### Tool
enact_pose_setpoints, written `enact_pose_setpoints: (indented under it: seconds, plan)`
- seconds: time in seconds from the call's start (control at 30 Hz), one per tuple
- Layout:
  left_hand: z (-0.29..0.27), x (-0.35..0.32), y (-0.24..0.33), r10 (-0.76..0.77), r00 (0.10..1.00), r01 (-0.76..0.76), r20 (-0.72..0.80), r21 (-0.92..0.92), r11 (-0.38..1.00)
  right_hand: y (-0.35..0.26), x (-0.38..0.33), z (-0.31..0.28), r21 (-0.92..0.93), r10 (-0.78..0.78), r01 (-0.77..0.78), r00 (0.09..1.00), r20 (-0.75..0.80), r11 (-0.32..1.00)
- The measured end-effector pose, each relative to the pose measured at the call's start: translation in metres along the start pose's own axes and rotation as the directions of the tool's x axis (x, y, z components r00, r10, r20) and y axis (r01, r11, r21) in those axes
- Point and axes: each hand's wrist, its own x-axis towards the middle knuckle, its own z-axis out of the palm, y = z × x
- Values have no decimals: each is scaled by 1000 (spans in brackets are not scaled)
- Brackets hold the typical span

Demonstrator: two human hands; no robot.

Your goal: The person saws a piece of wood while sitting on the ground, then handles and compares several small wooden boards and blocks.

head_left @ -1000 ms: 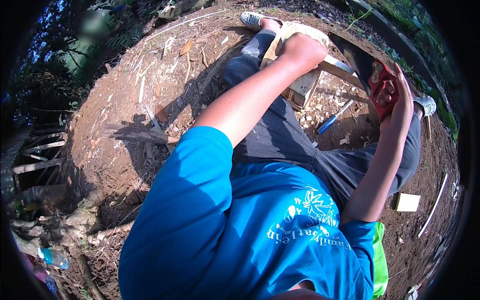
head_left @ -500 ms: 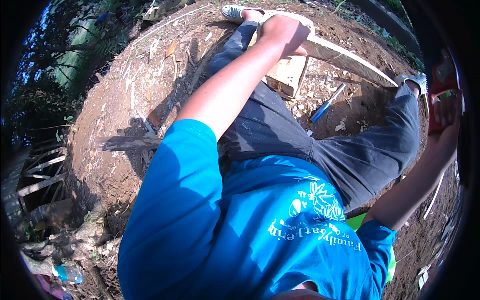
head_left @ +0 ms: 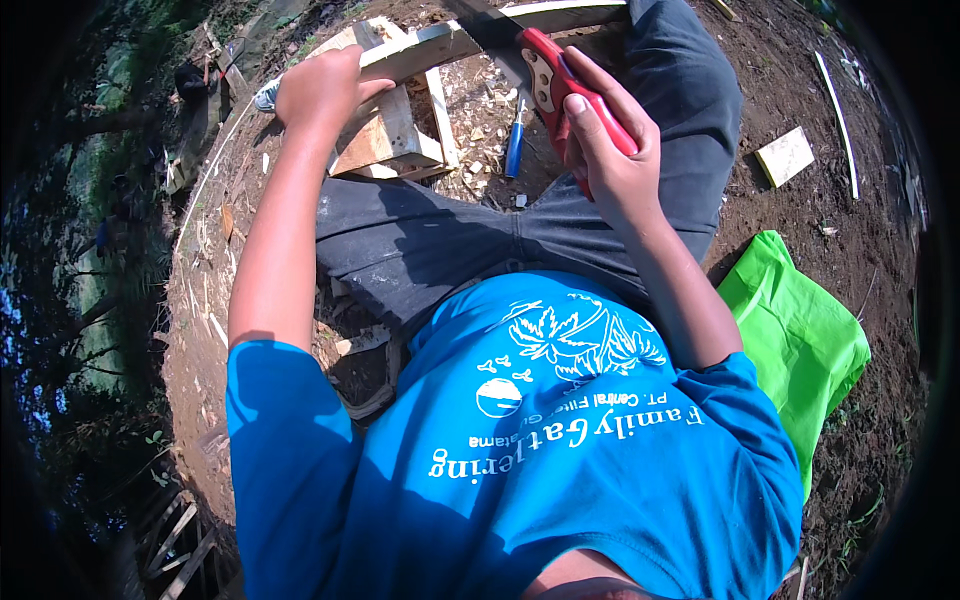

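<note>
My left hand (head_left: pixel 318 88) is closed round the left part of a long, pale wooden plank (head_left: pixel 430 50), thumb on its near side. The plank runs to the right toward my bent leg. In my right hand (head_left: pixel 615 160) is the red handle of a handsaw (head_left: pixel 547 75), fingers wrapped round it. The dark saw blade slants up and left to the plank's edge at the top of the picture; whether its teeth bite the wood I cannot tell. Under the plank, near my left hand, lies a chunky wooden block (head_left: pixel 385 135).
A blue-handled tool (head_left: pixel 515 148) lies among wood chips between my legs. To the right are a bright green bag (head_left: pixel 800 335), a small wood offcut (head_left: pixel 785 157) and a thin pale strip (head_left: pixel 838 125) on the soil. Dark vegetation fills the left.
My right hand has brought the saw from the far right in to the plank. My left hand stays on the plank. The view has shifted, so more of the green bag shows.
</note>
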Motion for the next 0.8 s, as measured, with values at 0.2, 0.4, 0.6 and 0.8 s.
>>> enact_pose_setpoints:
  seconds: [0.2, 0.4, 0.6, 0.8]
  plan:
    - [6, -2, -4, 8, 999, -7, -37, 18, 1000, 5, 0, 5, -13, 5, -4, 1000, 21, 1000]
    - [8, 2, -4, 5, 1000, -5, -14, 11, 1000, 2, -5, -2, -38, 5, -4, 999, 43, 999]
    - [12, 3, -5, 19, 999, -18, -34, 29, 999, -14, -39, -26, -125, 58, -52, 997, 50, 991]
    - [10, -9, -5, -14, 1000, 14, -9, 32, 999, -38, -49, -39, -185, 99, -88, 994, 52, 979]
